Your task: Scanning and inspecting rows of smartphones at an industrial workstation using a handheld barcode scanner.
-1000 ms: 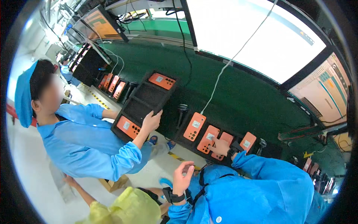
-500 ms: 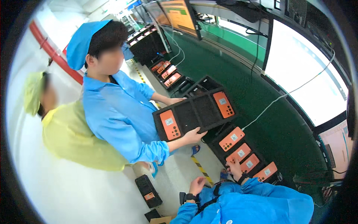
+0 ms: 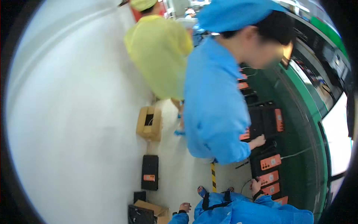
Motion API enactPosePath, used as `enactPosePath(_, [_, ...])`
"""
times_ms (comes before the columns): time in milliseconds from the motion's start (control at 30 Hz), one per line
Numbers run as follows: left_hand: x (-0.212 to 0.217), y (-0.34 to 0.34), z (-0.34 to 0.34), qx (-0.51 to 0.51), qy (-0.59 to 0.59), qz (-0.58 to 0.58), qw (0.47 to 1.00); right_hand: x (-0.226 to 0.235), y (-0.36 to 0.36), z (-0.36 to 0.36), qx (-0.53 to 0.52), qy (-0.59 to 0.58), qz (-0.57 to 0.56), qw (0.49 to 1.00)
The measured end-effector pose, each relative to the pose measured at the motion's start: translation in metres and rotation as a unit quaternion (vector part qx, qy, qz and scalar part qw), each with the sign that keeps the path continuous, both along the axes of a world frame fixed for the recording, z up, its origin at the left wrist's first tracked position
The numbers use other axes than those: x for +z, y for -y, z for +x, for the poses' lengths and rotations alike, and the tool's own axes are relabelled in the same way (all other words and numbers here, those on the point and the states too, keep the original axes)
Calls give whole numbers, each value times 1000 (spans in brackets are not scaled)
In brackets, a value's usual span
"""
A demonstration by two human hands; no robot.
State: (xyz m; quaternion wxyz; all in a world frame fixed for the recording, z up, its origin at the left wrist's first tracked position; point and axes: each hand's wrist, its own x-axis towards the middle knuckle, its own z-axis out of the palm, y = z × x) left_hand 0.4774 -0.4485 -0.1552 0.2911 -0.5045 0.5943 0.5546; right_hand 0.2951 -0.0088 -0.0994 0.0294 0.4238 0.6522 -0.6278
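My right hand (image 3: 256, 185) is at the left edge of a black tray (image 3: 255, 164), its fingers curled against the rim beside an orange phone (image 3: 269, 178). More orange phones lie in that row: one with a white cable (image 3: 270, 162) above, another (image 3: 271, 189) below, and one (image 3: 282, 201) nearest me, partly hidden by my sleeve. My left hand (image 3: 185, 207) hangs low over the floor, fingers loosely apart, holding nothing.
A co-worker in blue (image 3: 216, 100) stands close ahead, a hand at another black tray (image 3: 261, 119) with orange phones. A person in yellow (image 3: 160, 56) is farther off. Along the white wall are a cardboard box (image 3: 149, 132), a black tray (image 3: 150, 164) and an open carton (image 3: 162, 212).
My view has swung left toward the wall and floor. The co-worker has turned away, the held tray now over the bench. My right hand has shifted from a phone to the tray's edge.
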Motion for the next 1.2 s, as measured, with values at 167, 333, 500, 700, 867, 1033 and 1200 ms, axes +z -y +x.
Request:
enactPosePath(167, [-12,-4,0,30,-47,0,998,47,57,-20,272,6,-44,961])
enactPosePath(333, [52,0,-73,99,-300,2,949,68,84,-33,414,55,-91,904])
enactPosePath(500, [343,37,-152,39,-558,-11,829,16,42,-18,433,109,-18,895])
enactPosePath(700, [557,41,-147,-312,-615,-281,668,-14,28,-36,561,133,101,811])
enactPosePath(867, [636,57,-197,-700,-370,-222,570,1,65,-74,576,123,106,801])
enactPosePath(1033, [572,46,-186,-523,-495,-372,586,7,93,-99,507,160,-39,846])
enactPosePath(1200, [557,102,-219,-542,-523,-433,494,-27,117,-118,478,166,-9,862])
